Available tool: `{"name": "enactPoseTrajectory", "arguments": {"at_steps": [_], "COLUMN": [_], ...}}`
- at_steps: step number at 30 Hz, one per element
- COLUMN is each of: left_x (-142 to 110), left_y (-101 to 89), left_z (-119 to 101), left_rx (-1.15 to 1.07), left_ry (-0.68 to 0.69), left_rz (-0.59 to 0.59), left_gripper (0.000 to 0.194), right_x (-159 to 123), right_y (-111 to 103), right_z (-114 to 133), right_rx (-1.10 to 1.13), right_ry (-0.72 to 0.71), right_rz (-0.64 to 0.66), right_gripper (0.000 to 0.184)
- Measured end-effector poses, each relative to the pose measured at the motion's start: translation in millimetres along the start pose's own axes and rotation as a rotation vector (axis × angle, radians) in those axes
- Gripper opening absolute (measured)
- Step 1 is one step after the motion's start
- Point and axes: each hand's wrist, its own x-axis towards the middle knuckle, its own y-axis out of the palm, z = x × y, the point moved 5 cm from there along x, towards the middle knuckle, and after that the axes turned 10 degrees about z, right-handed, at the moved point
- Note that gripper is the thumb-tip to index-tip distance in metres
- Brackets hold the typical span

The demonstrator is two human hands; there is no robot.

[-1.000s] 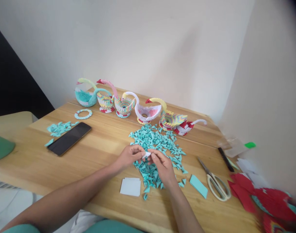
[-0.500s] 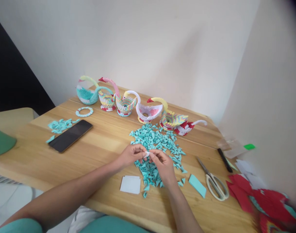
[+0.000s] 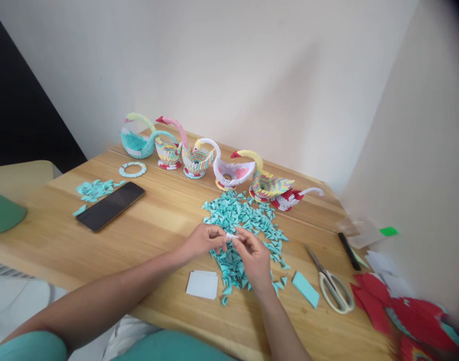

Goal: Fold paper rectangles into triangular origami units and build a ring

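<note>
A small piece of folded white paper (image 3: 231, 235) is pinched between my two hands. My left hand (image 3: 207, 238) grips its left end with thumb and fingers, and my right hand (image 3: 253, 253) has the other end. Below and beyond them spreads a heap of turquoise folded paper triangles (image 3: 235, 213). Nearer to me, left of the heap, lies a stack of white paper slips (image 3: 202, 285). A stack of turquoise paper slips (image 3: 305, 289) rests to the right of my right hand.
Several folded-paper swans (image 3: 235, 173) stand along the back. At left are a paper ring (image 3: 132, 169), a smaller triangle pile (image 3: 97, 189) and a phone (image 3: 111, 205). Scissors (image 3: 332, 286), a black cutter-like tool (image 3: 349, 250) and red paper (image 3: 417, 321) lie at right.
The white paper looks flatter and longer between my fingers, and my right fingers have shifted slightly. The camera view has moved a little.
</note>
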Motion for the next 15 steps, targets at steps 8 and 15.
{"name": "enactPoseTrajectory", "arguments": {"at_steps": [8, 15], "left_x": [-2, -1], "left_y": [1.6, -1.1], "left_z": [2, 4], "left_rx": [-0.039, -0.162], "left_ry": [-0.022, -0.028], "left_rz": [-0.014, -0.012], "left_gripper": [0.037, 0.041], "right_x": [-3, -13], "right_y": [7, 12], "right_z": [-2, 23], "right_rx": [-0.002, -0.478], "right_ry": [-0.017, -0.462], "right_rz": [-0.057, -0.026], "right_gripper": [0.015, 0.022]}}
